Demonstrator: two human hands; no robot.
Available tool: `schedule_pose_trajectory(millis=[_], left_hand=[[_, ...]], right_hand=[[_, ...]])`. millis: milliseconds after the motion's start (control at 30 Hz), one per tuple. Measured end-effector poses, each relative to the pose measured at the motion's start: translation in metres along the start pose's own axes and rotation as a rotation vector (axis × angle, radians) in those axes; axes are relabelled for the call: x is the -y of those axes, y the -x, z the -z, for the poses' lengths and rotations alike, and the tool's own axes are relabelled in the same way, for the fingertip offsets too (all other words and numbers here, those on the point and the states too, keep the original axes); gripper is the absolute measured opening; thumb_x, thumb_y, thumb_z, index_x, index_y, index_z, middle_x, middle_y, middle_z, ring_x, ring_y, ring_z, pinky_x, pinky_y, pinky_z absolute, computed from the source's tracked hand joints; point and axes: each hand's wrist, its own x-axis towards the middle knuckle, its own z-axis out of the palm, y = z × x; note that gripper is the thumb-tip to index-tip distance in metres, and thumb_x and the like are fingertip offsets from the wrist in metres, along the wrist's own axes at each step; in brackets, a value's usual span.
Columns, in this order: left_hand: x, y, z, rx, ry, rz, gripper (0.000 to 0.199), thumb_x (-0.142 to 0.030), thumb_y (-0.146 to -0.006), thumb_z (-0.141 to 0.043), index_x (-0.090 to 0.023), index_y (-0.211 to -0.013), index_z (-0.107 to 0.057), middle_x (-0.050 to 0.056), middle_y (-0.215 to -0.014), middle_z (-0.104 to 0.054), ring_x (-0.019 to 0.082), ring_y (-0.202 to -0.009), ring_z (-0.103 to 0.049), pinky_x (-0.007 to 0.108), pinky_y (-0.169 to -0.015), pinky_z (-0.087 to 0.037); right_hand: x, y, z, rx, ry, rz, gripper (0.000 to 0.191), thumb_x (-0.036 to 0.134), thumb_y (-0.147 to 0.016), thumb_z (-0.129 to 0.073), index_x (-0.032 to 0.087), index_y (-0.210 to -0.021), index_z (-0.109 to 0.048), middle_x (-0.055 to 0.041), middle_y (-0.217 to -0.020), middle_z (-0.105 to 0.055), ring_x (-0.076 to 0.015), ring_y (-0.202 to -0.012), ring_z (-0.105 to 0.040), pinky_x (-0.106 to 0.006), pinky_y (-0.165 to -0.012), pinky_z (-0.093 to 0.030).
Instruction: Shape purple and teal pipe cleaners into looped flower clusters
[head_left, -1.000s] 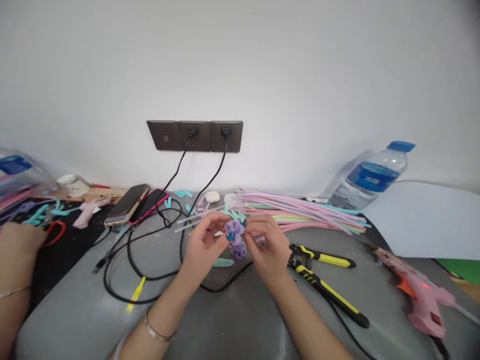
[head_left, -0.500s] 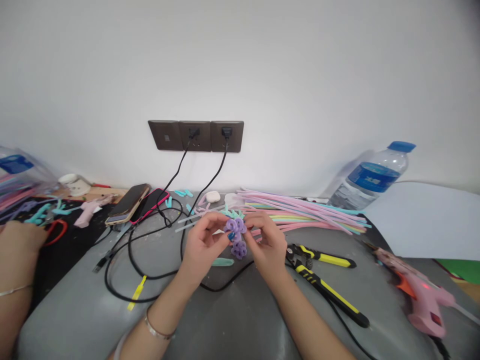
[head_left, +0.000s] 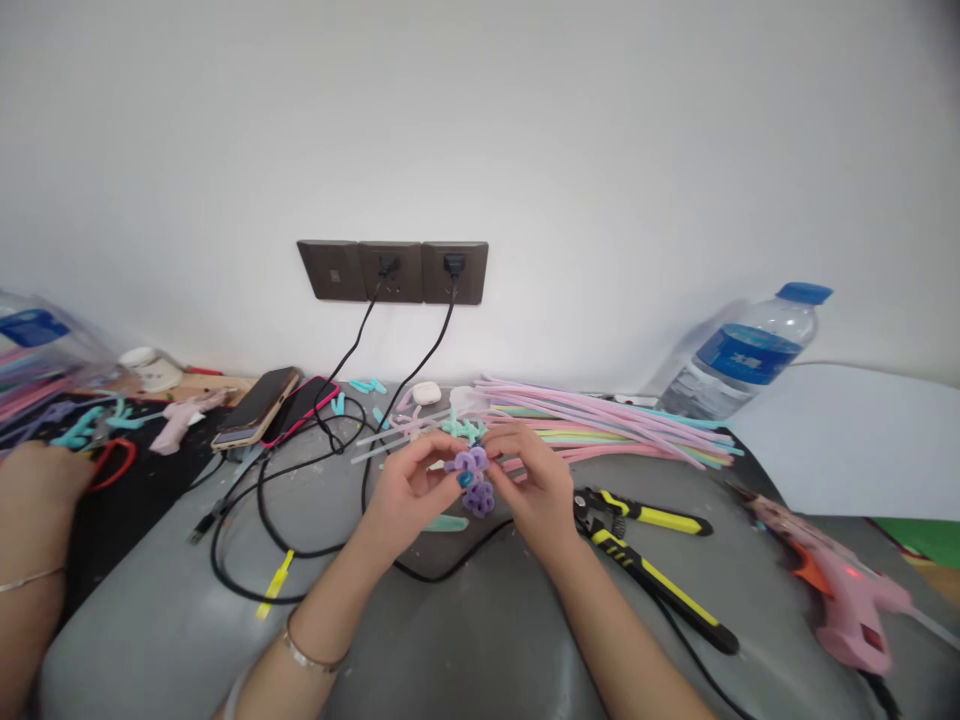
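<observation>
My left hand (head_left: 412, 490) pinches a small light-purple pipe-cleaner flower (head_left: 471, 460) between thumb and fingers. From the other side, my right hand (head_left: 531, 478) has its thumb and fingertips closed on the same flower. A darker purple pipe-cleaner flower (head_left: 478, 499) shows just below it; whether the two are joined I cannot tell. Mint-green curled pieces (head_left: 463, 428) lie right behind my fingertips. A flat teal piece (head_left: 448, 523) rests on the grey table (head_left: 480, 640) under my hands.
Yellow-black wire strippers (head_left: 645, 560) and a pink glue gun (head_left: 847, 590) lie to the right. Pipe cleaners (head_left: 600, 420), a tilted water bottle (head_left: 750, 355) and paper (head_left: 855, 440) are behind. Left are looped black cables (head_left: 259, 500), phones (head_left: 259, 408) and another person's hand (head_left: 45, 490) near red-handled scissors (head_left: 114, 465).
The light-purple flower has turned between my fingertips, and my left hand has shifted slightly. The darker flower stays almost where it was.
</observation>
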Motion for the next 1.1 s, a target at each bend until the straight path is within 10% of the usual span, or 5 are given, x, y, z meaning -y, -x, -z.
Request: schedule_pose_trajectory(millis=[333, 1100], left_hand=[[-0.011, -0.001, 0.009, 0.18, -0.024, 0.261, 0.011, -0.015, -0.075, -0.063, -0.016, -0.085, -0.059, 0.0, -0.082, -0.055, 0.012, -0.073, -0.054, 0.022, -0.065, -0.052], [-0.007, -0.005, 0.007, 0.088, 0.083, 0.441, 0.032, -0.038, -0.066, -0.08, -0.012, -0.076, -0.064, 0.0, -0.066, -0.06, 0.011, -0.06, -0.057, 0.024, -0.061, -0.05]], right_hand=[[-0.003, -0.006, 0.011, 0.242, 0.101, 0.057, 0.015, 0.01, -0.091, -0.055, 0.023, -0.088, -0.061, -0.0063, -0.091, -0.063, -0.0196, -0.089, -0.059, -0.034, -0.078, -0.048], [-0.017, -0.006, 0.015, 0.384, 0.162, 0.021, 0.01, 0.014, -0.091, -0.057, 0.024, -0.089, -0.061, -0.0037, -0.092, -0.07, -0.0208, -0.09, -0.061, -0.041, -0.088, -0.04]])
